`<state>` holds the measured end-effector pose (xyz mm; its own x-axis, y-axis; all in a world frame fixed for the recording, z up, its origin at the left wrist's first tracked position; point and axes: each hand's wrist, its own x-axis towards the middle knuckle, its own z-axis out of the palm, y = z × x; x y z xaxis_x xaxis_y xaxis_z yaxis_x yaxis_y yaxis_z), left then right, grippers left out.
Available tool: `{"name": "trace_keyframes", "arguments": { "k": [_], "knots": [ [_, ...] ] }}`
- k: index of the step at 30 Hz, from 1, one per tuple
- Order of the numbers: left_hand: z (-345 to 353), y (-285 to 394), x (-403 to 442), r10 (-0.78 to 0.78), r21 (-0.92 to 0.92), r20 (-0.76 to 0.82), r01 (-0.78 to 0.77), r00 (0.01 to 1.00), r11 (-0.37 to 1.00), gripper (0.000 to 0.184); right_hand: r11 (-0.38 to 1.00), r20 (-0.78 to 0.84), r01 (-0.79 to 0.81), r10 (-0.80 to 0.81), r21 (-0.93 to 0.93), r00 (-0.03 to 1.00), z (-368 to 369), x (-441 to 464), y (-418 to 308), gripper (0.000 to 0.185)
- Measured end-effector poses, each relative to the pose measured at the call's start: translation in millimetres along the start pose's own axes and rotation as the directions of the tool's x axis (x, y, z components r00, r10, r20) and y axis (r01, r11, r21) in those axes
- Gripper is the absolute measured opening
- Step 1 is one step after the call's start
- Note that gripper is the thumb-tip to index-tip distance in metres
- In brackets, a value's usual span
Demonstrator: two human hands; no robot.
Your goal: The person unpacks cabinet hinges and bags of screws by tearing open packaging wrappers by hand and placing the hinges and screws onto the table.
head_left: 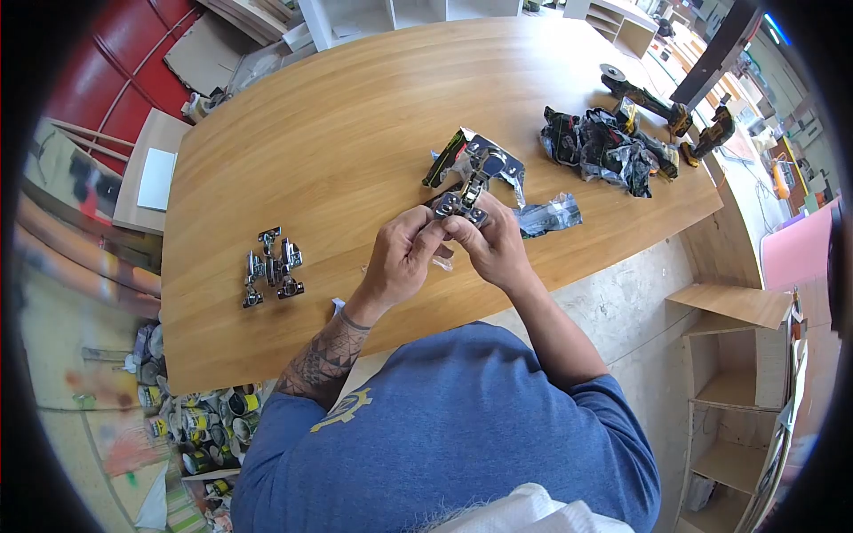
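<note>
Both of my hands meet over the front part of the wooden table and hold one shiny metal hinge point(473, 190). My left hand point(405, 253) pinches its lower end from the left. My right hand point(494, 244) grips the same end from the right, the thumb on top. Behind the hinge lies an opened black and green plastic wrapper point(451, 158). A flattened plastic wrapper point(551, 216) is just right of my right hand. Several metal hinges point(273, 266) stand grouped on the table to the left of my left hand.
On the wooden table point(293, 151), several wrapped packets point(600, 147) sit at the right, beside cordless power tools point(653, 102). Open wooden shelves point(729, 391) stand at the lower right. Several cans point(213, 426) are on the floor at the lower left.
</note>
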<state>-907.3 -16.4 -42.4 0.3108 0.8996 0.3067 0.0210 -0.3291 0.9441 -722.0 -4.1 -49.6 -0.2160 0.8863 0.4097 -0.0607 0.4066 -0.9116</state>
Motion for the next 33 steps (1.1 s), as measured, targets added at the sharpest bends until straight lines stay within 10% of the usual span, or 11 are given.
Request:
{"name": "trace_keyframes", "arguments": {
  "k": [14,33],
  "knots": [
    [-19,3,-7,-0.178,0.109,-0.093,0.188,0.98,0.976,0.039,0.881,0.25,-0.288,0.203,0.376,0.947,7,4,12,0.042],
    [-17,2,-23,-0.099,0.001,-0.142,0.1,0.985,0.995,0.031,0.985,0.256,-0.169,0.154,0.035,0.954,3,4,-15,0.026]
  ]
}}
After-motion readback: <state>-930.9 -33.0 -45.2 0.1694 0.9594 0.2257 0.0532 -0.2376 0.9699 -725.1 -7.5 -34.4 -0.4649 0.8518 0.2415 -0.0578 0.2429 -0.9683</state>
